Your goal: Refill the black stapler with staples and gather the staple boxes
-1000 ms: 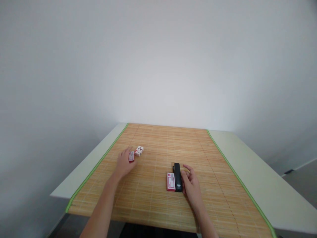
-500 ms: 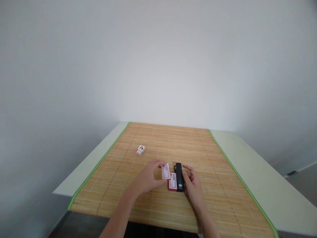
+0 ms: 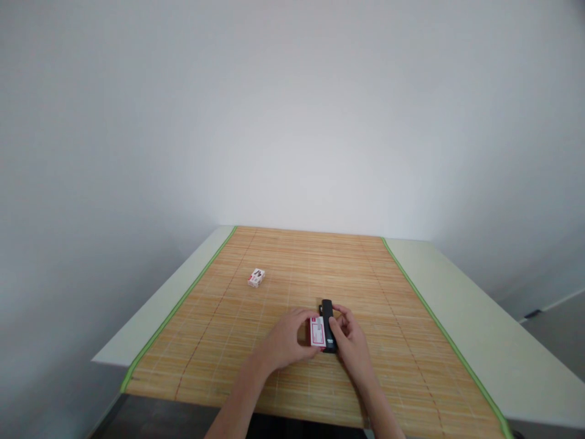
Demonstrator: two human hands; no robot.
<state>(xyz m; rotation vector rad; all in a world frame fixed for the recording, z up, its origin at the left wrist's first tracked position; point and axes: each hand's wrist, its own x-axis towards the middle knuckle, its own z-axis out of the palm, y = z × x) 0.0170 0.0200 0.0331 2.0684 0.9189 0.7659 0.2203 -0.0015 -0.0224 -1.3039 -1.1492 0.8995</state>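
Observation:
Two small red-and-white boxes are by my hands, one lying on the other. My left hand (image 3: 289, 341) spans the upper small red-and-white box (image 3: 317, 332), thumb at its near edge and fingers at its far edge. The lower box is mostly hidden beneath it. Right alongside lies a black stapler (image 3: 328, 310), long and narrow, pointing away from me. My right hand (image 3: 351, 344) is closed against the stapler's right side, thumb resting on its edge and fingertips curled near its far half.
A small white box (image 3: 256, 277) with a dark picture and red marks lies farther off to the left. Everything rests on a bamboo mat (image 3: 219, 347) with green edging, over a white table (image 3: 475, 317). Pale walls (image 3: 301, 134) close in the back and sides.
My left hand has moved right and down, bringing its box onto the other one beside the stapler. My right thumb has come onto the stapler's edge. The view has shifted slightly.

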